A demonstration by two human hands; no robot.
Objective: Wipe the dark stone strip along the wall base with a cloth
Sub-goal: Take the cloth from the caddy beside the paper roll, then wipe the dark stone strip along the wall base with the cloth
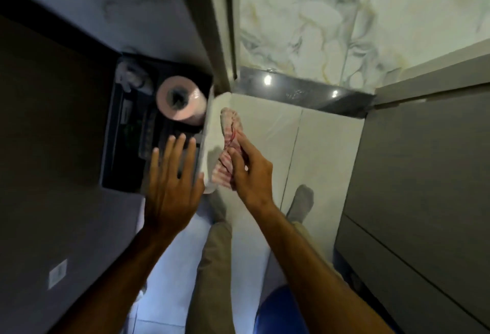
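A glossy dark stone strip (305,93) runs along the foot of the marbled wall (331,23), with light spots reflected on it. My right hand (252,171) is shut on a pink-and-white striped cloth (230,126), which hangs bunched above the pale floor, well short of the strip. My left hand (172,182) is open, fingers spread, over the edge of a dark open drawer (114,132), touching the white drawer side (209,132).
The drawer holds a pink paper roll (180,100) and small items. A grey cabinet (424,187) stands at the right, a door frame (212,20) rises between drawer and wall. My legs and socked foot (301,203) are below on the tiled floor.
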